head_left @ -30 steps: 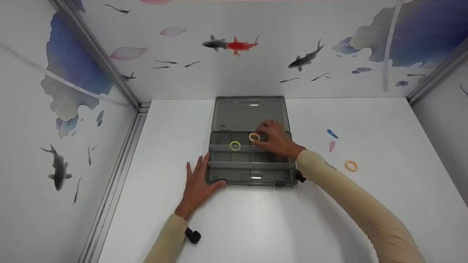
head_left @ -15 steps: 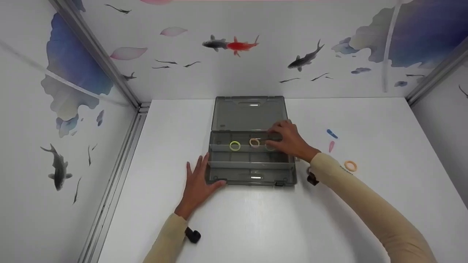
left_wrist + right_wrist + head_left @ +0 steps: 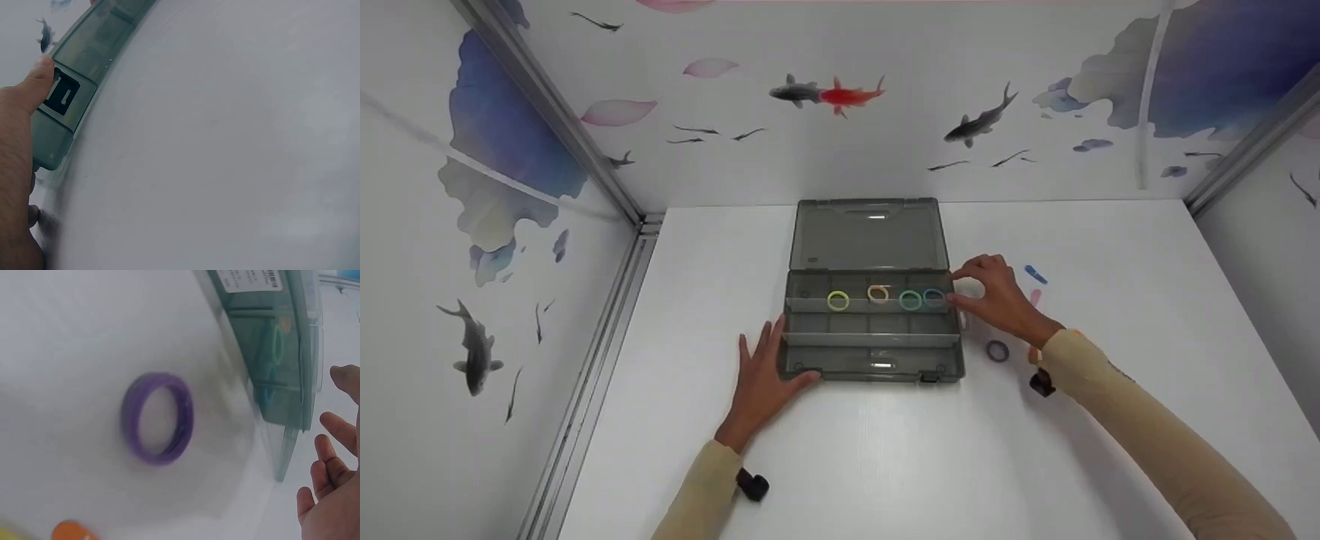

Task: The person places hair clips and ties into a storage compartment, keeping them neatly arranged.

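An open grey see-through divided box (image 3: 915, 364) has its lid (image 3: 870, 236) laid back. My left hand (image 3: 761, 390) rests at its front left corner, fingers straight along the side and thumb on the front edge. In the rear row are a yellow ring (image 3: 838, 309), a pale orange ring (image 3: 870, 295), a green ring (image 3: 910, 309) and a blue ring (image 3: 934, 290). Just beyond the box's right side, my right hand (image 3: 1005, 300) has thumb and fingers apart and holds nothing. Below it on the table lies a purple ring (image 3: 133, 422).
To the right of the box lie a blue clip (image 3: 1036, 274) and a pink clip (image 3: 1036, 296), the latter partly covered by the right hand. An orange ring (image 3: 1033, 355) is mostly hidden under the right wrist. A patterned wall (image 3: 870, 165) stands behind the table.
My right hand has let go of the pale orange ring and moved right, out of the box. The green, blue and purple rings have come into view. The left hand stays put.
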A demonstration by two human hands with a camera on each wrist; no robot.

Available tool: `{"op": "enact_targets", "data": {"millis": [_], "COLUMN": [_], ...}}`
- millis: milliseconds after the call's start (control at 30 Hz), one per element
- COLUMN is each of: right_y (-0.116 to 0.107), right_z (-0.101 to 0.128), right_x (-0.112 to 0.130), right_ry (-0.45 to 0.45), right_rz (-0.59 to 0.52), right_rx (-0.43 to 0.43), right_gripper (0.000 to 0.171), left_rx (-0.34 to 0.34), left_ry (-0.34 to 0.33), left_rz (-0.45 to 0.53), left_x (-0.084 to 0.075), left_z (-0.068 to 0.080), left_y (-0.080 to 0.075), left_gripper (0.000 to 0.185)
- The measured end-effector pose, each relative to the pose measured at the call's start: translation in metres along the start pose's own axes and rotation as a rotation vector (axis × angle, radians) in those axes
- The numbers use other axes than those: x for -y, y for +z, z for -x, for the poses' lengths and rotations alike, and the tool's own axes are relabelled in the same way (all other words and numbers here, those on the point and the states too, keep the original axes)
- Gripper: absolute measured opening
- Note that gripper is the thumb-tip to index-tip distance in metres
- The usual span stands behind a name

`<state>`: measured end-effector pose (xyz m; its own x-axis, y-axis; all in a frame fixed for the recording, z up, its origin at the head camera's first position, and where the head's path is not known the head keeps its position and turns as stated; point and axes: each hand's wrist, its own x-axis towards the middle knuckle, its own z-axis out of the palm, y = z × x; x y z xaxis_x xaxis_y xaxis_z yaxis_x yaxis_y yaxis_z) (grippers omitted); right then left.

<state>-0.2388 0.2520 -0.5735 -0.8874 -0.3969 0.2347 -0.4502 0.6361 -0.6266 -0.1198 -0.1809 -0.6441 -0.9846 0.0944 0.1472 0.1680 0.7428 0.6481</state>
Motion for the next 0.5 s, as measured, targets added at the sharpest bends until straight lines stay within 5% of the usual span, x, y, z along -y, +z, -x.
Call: {"op": "enact_targets", "data": {"millis": [500], "right_y": [-0.019], "right_z": [0.045], "right_x": [-0.025], "right_ry": [0.073], "right_rz": [-0.042], "right_rx": [-0.076], "right_gripper": [0.036], "left_rx": [0.007], "left_ry": [-0.007], "left_rz": [0.001], "left_x": [-0.001], "left_z": [0.001], "left_y": [-0.001], "left_gripper": [0.112]}}
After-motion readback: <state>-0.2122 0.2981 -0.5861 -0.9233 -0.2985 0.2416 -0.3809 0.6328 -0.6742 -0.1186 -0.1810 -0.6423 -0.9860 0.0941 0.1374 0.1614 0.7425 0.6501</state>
